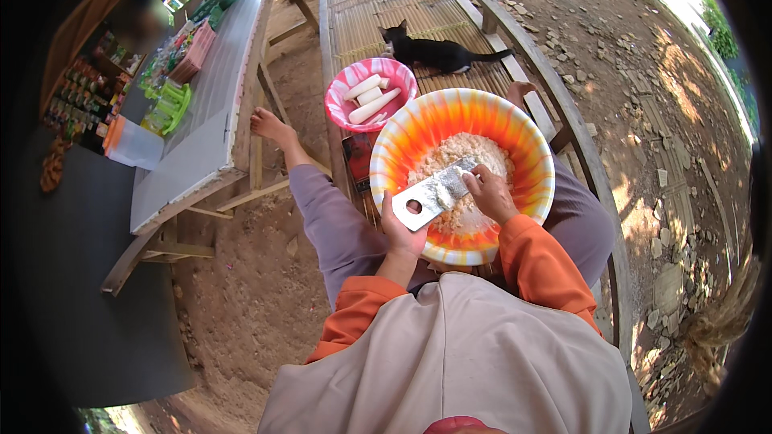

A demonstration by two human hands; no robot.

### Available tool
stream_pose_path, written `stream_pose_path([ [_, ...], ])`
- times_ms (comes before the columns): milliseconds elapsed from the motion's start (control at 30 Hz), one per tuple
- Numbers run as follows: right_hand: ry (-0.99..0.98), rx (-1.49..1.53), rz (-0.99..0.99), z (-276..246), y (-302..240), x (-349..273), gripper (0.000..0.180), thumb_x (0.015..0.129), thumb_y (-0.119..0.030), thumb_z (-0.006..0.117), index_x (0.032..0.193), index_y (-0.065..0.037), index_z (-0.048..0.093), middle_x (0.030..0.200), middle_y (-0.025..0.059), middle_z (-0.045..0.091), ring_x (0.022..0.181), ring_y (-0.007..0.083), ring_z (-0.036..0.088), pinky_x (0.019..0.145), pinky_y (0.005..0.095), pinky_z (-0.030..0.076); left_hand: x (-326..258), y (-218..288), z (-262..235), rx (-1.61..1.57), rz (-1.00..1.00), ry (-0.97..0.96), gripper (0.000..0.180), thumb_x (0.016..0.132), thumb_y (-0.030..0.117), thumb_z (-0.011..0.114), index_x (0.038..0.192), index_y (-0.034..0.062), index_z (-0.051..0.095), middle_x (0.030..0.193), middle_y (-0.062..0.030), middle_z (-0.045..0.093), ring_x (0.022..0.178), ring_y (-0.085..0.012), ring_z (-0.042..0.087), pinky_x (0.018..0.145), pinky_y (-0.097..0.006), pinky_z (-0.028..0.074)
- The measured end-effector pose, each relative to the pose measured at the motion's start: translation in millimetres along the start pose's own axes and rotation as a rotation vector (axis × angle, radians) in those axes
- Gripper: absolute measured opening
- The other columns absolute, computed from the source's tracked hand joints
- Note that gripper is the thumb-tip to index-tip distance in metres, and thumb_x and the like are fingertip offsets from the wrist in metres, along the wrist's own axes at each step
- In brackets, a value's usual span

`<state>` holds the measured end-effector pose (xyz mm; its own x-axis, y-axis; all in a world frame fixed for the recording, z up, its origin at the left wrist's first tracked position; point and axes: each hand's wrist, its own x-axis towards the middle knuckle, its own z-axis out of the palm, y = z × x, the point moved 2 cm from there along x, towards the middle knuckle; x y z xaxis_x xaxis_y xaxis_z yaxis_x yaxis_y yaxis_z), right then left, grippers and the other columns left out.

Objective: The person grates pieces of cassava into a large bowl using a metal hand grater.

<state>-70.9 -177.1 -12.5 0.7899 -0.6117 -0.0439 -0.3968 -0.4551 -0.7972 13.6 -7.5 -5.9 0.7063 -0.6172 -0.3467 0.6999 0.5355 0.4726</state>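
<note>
Head view — steeply down, close over lap

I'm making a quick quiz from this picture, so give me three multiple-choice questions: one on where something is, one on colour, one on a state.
1. Where is the black cat?
A. on the slatted bench beyond the pink bowl
B. in the orange bowl
C. on the grey table

2. What colour are the sleeves?
A. blue
B. orange
C. green

3. The metal grater is:
A. lying in the pink bowl
B. hanging on a wall
C. held over the orange bowl

A, it stands behind the pink bowl. B, both forearms show orange. C, the left hand grips it above the orange bowl.
</note>
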Motion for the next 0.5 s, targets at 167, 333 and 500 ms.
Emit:
stream_pose_path([
  [167, -0.072, 0.034, -0.052, -10.3, -29.8, -15.3, 0.036, 0.085, -0.037, 0.051, 0.094, -0.002, 0.054, 0.077, 0.0241, 0.061, 0.077, 0.0386, 0.059, 0.068, 0.0451, 0.044, -7.4, 2.3, 14.7, 0.028, 0.011, -0.048, 0.073, 0.086, 0.059, 0.033, 0.13, 0.0017, 0.034, 0.127, -0.0194, 0.044, 0.119, -0.0373, 0.041, 0.094, -0.061, 0.031],
  [333, -0.229, -0.11, -0.124, -3.4, -61.7, -34.9, 0.031, 0.084, -0.034, 0.052, 0.086, -0.003, 0.051, 0.074, 0.023, 0.06, 0.073, 0.0414, 0.058, 0.065, 0.0484, 0.044, -3.4, -1.2, 8.3, 0.075, 0.098, 0.051, 0.064, 0.089, 0.05, 0.036, 0.125, -0.0023, 0.039, 0.12, -0.0171, 0.049, 0.112, -0.0308, 0.047, 0.096, -0.047, 0.035],
  [500, 0.006, -0.155, -0.148, 11.7, -28.1, -17.6, 0.029, 0.085, -0.033, 0.052, 0.084, -0.004, 0.049, 0.068, 0.0229, 0.059, 0.068, 0.04, 0.058, 0.061, 0.05, 0.044, -3.1, -6.7, 7.1, 0.065, 0.133, 0.064, 0.055, 0.092, 0.04, 0.034, 0.121, -0.0057, 0.043, 0.115, -0.0172, 0.052, 0.108, -0.0282, 0.05, 0.096, -0.04, 0.037],
])
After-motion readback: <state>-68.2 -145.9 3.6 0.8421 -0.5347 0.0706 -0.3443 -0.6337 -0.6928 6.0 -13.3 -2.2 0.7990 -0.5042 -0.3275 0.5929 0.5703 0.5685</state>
